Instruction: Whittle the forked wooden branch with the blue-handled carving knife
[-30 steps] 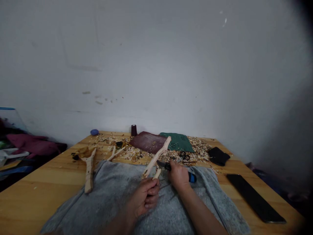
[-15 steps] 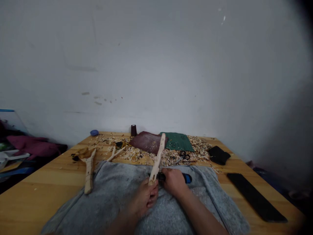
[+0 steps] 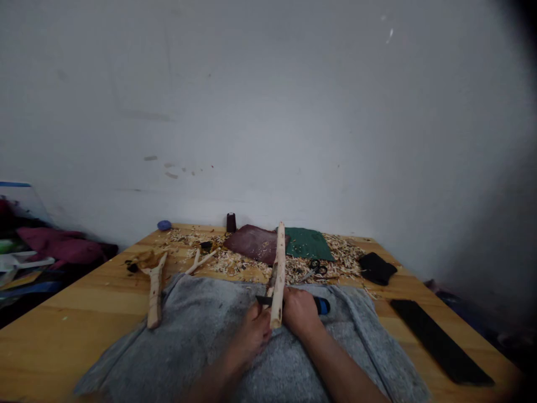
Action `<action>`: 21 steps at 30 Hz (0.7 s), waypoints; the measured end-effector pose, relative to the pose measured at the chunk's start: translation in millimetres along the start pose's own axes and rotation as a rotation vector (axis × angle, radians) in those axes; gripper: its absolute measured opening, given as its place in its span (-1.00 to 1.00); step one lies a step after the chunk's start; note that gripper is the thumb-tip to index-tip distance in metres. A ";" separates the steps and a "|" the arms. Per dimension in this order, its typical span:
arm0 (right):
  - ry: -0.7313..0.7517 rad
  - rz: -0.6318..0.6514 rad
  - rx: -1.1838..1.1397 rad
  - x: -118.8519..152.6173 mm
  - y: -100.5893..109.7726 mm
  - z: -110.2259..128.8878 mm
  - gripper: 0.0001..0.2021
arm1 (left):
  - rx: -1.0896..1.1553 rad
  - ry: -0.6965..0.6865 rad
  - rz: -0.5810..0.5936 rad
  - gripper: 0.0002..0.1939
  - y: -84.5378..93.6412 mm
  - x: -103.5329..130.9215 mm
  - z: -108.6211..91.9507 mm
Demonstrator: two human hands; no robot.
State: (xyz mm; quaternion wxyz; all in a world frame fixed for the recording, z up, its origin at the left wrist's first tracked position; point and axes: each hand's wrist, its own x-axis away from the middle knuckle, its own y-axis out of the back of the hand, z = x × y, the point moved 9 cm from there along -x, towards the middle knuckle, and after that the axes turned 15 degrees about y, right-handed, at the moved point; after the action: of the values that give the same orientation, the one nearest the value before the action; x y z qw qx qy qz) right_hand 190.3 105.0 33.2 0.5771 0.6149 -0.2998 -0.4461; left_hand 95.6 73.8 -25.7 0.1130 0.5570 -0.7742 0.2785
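My left hand [image 3: 255, 331] is closed at the near end of a pale, peeled stick [image 3: 278, 274], which points away from me; a second, darker-barked piece shows along its left side. In my right hand [image 3: 300, 309] is a knife with a black and blue handle [image 3: 322, 305]. The dark blade [image 3: 263, 300] lies across to the left, partly hidden by the stick, close to my left thumb. Under both hands spreads a grey cloth [image 3: 201, 330].
A carved forked stick [image 3: 155, 294] lies on the left, a thinner forked twig [image 3: 203, 261] beyond it. Wood shavings [image 3: 346, 254] surround maroon leather [image 3: 254, 243], green leather [image 3: 308, 243] and scissors [image 3: 318, 267]. On the right are a black cloth piece [image 3: 376, 268] and a dark flat strip [image 3: 440, 340].
The stick has turned and stands straighter, its near end shifted right, baring the darker piece beside it. More of the blade shows at its left. Both hands stay nearly in place.
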 end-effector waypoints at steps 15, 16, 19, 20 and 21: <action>0.047 0.007 0.028 3.3 5.8 6.1 -0.84 | 0.105 0.079 0.181 -0.52 -6.7 0.9 1.8; 0.055 0.007 0.023 3.6 5.9 8.8 -0.84 | 0.099 0.077 0.176 -0.51 -6.0 0.5 1.9; 0.047 0.003 0.013 4.0 5.8 10.6 -0.83 | 0.074 0.068 0.139 -0.51 -2.8 -1.3 3.1; 0.040 0.005 0.009 3.7 5.2 9.6 -0.83 | 0.066 0.069 0.127 -0.51 -1.9 -1.9 4.0; 0.027 0.013 0.006 3.4 3.9 7.6 -0.83 | 0.059 0.073 0.117 -0.51 -1.2 -2.5 5.0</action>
State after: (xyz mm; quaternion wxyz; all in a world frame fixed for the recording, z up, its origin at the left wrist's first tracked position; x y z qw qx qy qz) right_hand 185.6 98.0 36.8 0.5822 0.6206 -0.2974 -0.4330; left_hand 98.2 72.7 -30.7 0.1083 0.5034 -0.7922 0.3275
